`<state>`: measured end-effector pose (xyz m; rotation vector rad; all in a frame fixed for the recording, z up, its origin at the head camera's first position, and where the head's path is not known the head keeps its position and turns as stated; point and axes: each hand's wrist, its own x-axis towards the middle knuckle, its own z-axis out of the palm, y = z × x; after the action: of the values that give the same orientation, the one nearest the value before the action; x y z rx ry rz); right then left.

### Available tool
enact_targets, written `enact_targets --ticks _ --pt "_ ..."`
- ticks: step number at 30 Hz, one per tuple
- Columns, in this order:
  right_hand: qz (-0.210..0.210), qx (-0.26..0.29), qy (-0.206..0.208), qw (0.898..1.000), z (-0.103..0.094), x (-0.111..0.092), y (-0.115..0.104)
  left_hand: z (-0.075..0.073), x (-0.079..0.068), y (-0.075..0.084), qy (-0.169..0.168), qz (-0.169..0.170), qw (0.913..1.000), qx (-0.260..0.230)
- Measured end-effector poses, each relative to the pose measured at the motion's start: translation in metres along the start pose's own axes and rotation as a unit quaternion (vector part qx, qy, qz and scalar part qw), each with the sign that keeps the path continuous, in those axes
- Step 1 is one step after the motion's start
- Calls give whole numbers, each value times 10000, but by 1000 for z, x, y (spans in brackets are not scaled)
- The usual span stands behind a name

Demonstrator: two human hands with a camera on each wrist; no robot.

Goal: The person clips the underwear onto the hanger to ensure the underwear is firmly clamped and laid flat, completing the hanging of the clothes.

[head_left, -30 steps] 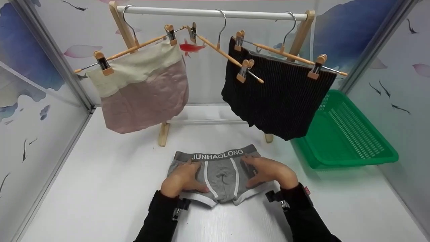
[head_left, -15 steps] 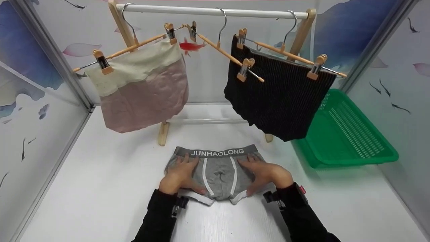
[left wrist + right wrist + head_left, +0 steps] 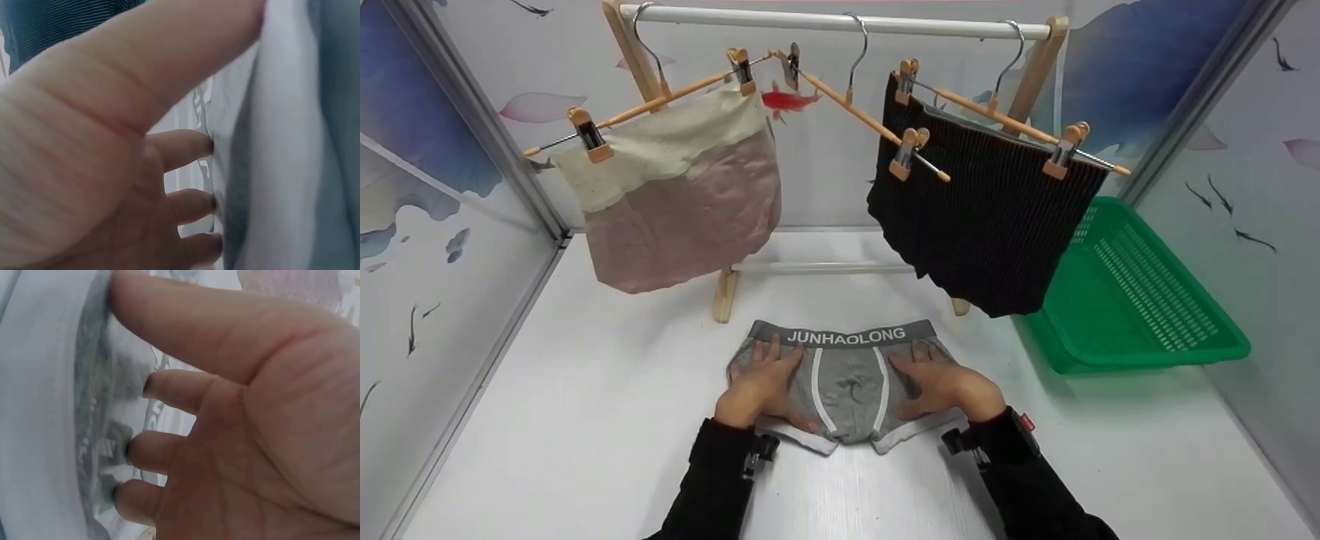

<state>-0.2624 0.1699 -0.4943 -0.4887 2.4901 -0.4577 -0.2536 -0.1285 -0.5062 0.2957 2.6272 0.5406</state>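
Grey boxer briefs (image 3: pixel 851 390) with white piping, white leg hems and a dark lettered waistband lie spread face up on the white table. My left hand (image 3: pixel 761 386) rests on their left side, fingers spread toward the waistband and thumb angled inward. On the right side my right hand (image 3: pixel 941 382) presses the cloth in much the same way. Both wrist views show the fingertips (image 3: pixel 194 205) touching the grey fabric (image 3: pixel 239 197), the palms raised off it. The white leg hem (image 3: pixel 45 410) runs close by the right thumb.
Behind the briefs stands a rack with a white rail (image 3: pixel 810 21). Pink-and-cream underwear (image 3: pixel 682 217) hangs at left and a black ribbed garment (image 3: pixel 975 202) at right. Between them is a bare clip hanger (image 3: pixel 847 109). A green basket (image 3: pixel 1155 360) sits at the right.
Both hands have shifted slightly over the briefs, the left one's fingers spreading toward the waistband. The waistband lies flatter and straighter. The black garment swings a little to the right on its hanger.
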Motion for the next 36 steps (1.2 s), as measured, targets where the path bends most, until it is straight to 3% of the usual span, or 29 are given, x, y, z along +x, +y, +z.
enact_targets --ticks 15,36 --pt "149 44 138 9998 6 2 -1 4 -2 -3 39 4 9994 350" --pt "474 284 144 9984 9 -1 -3 8 -2 3 122 17 9993 361"
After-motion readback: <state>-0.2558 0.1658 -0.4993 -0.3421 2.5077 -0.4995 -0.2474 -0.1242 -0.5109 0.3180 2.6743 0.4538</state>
